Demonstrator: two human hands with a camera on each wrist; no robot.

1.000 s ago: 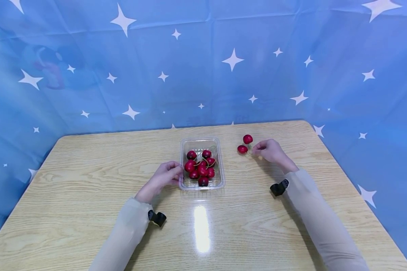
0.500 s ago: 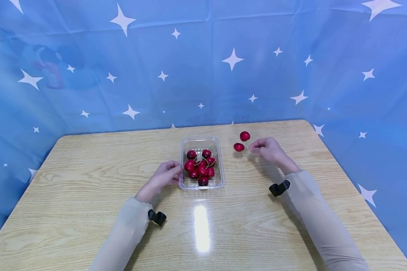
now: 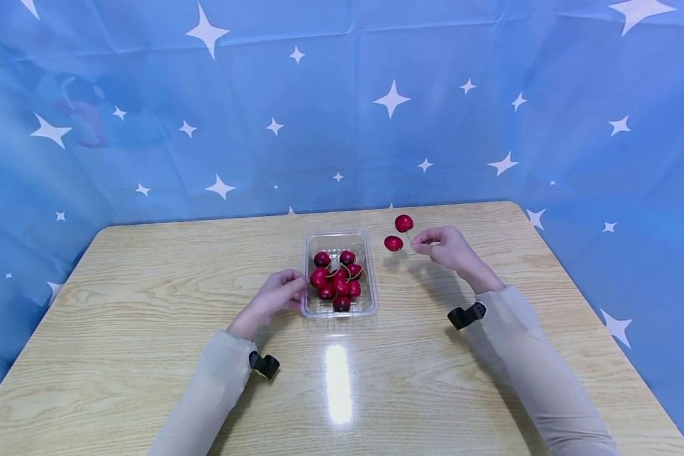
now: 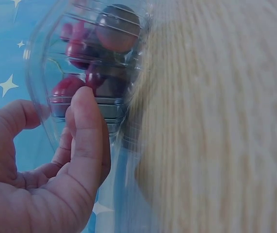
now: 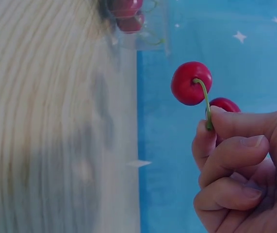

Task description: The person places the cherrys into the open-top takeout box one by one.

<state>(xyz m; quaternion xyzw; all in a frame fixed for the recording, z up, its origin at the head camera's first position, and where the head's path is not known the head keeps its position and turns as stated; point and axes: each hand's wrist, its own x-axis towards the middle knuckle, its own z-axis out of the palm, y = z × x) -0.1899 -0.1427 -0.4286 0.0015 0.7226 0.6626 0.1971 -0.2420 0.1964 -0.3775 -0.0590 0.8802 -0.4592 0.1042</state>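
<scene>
My right hand (image 3: pixel 443 246) pinches the green stem (image 5: pixel 206 99) of a pair of red cherries (image 3: pixel 403 223) between thumb and index finger. The two fruits hang off the fingertips, raised above the table to the right of a clear plastic container (image 3: pixel 369 297). In the right wrist view, one cherry (image 5: pixel 190 83) shows fully and the other is partly behind the thumb. My left hand (image 3: pixel 275 297) grips the container's left side, its thumb at the rim and its fingers (image 4: pixel 87 126) against the outer wall. Several dark red cherries (image 3: pixel 340 286) with stems lie inside the container.
The container stands on a pale wood-grain table (image 3: pixel 148 304) near its far edge. Behind the table hangs a blue cloth (image 3: pixel 319 95) with white stars. A small black camera is strapped on each wrist.
My right hand has lifted the pair of cherries off the table and moved them slightly left, towards the container. My left hand and the container stay in place.
</scene>
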